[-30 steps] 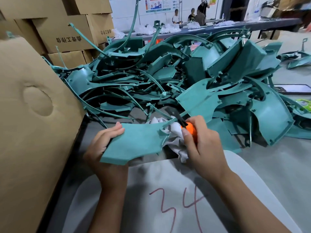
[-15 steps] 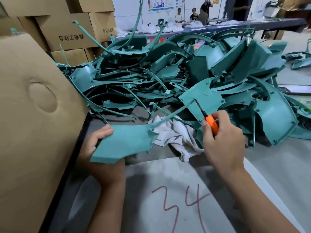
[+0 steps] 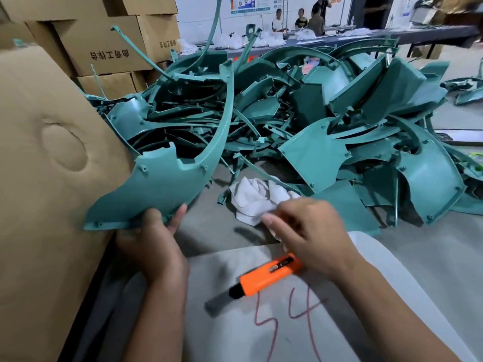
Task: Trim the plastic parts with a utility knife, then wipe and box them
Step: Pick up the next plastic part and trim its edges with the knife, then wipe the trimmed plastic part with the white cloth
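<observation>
The left hand (image 3: 149,236) grips the near edge of a curved teal plastic part (image 3: 159,181), thumb on the facing side and fingers (image 3: 177,215) curled round its lower rim, holding it raised above the bench (image 3: 431,257) with its long thin arm sweeping up and away toward the far side. The part stands just in front of the big cardboard box flap (image 3: 47,178) at the left.

The right hand (image 3: 311,233) hovers low over the bench, palm down, its fingers loosely bent and reaching left toward a crumpled white rag (image 3: 253,195); whether the fingertips touch the cloth cannot be told because of blur. It holds nothing that shows.

The orange utility knife (image 3: 269,276) lies on a pale sheet (image 3: 222,270) marked with red handwritten digits (image 3: 287,317), just near of the right hand, its dark blade end pointing near-left; the hand covers the knife's far end.

Beyond the rag sits a large heap of teal plastic parts (image 3: 339,131) spread across the middle and right of the bench. Stacked cardboard cartons (image 3: 104,48) with printed characters stand at the far left. In the distance a long table (image 3: 392,37) carries white bags, with several people behind it.
</observation>
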